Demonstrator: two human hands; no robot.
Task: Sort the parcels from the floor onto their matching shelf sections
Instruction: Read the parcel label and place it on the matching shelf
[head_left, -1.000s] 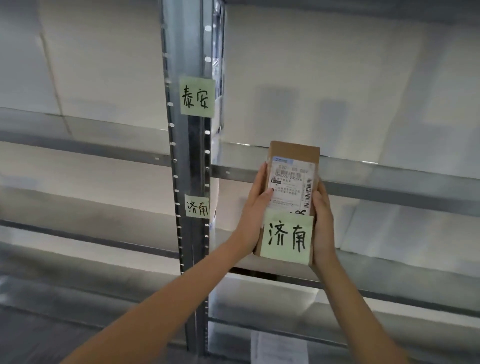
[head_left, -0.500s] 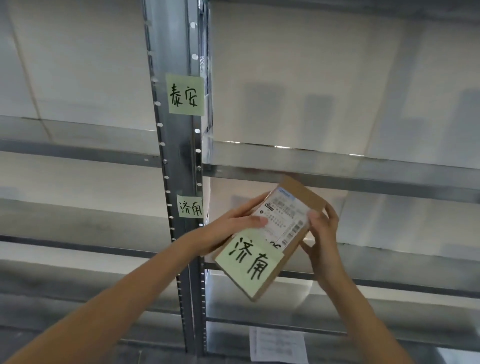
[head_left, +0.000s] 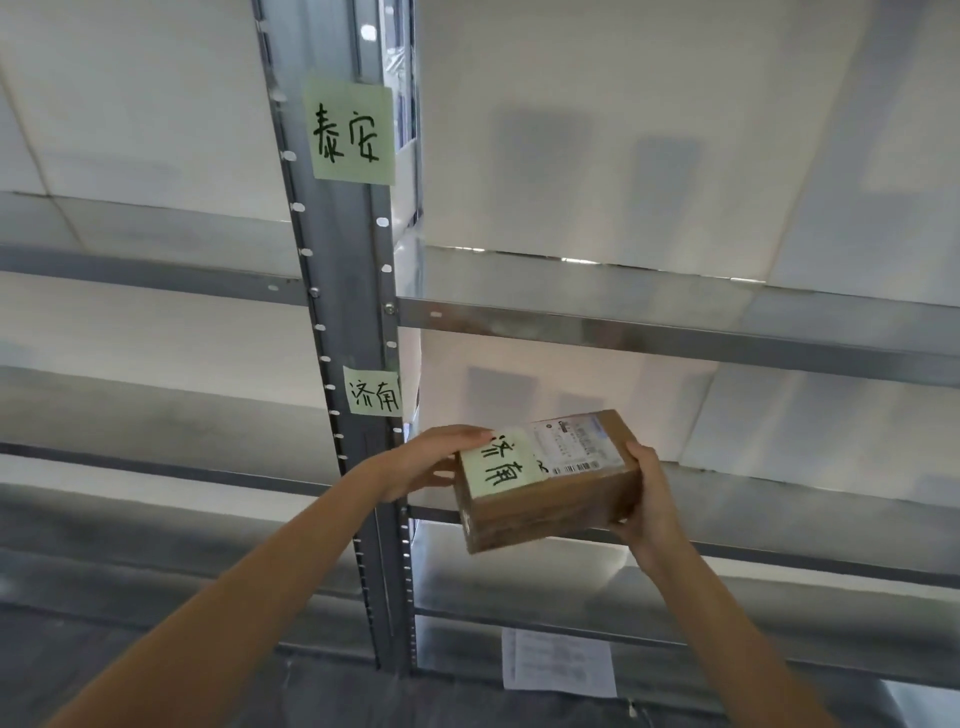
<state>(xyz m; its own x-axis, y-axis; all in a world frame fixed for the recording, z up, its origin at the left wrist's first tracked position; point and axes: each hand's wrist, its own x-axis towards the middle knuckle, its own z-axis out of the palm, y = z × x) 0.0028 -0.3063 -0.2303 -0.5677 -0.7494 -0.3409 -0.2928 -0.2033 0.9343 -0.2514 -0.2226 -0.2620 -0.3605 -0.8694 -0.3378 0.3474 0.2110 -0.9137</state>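
two bare forearms reach up and forward from the bottom of the frame, and between them sits a brown cardboard parcel (head_left: 550, 483), clamped from both ends. the left hand (head_left: 431, 460) lies along the parcel's left end with its fingers curled over the top edge; the right hand (head_left: 647, 496) grips the right end, thumb up along the side and fingers wrapped underneath. the hands are apart, with the whole length of the box between them.

the parcel is held with its top face tilted toward the camera, level with the front lip of a metal shelf (head_left: 779, 561) — whether its underside touches that lip cannot be told. on top, a pale green note (head_left: 501, 462) with the handwritten characters 济南 covers the left part, and a white shipping label (head_left: 576, 447) with a barcode lies just beside it to the right.

just left of the parcel stands the grey perforated upright post (head_left: 358, 322) of the rack. it carries a small green tag (head_left: 374, 396) reading 济南, near the left hand, and higher up a larger green tag (head_left: 350, 134) reading 泰安.

below the held box, a white printed sheet (head_left: 558, 665) hangs on the lower front of the rack. farther back — behind the shelves — is a plain pale wall (head_left: 649, 130).
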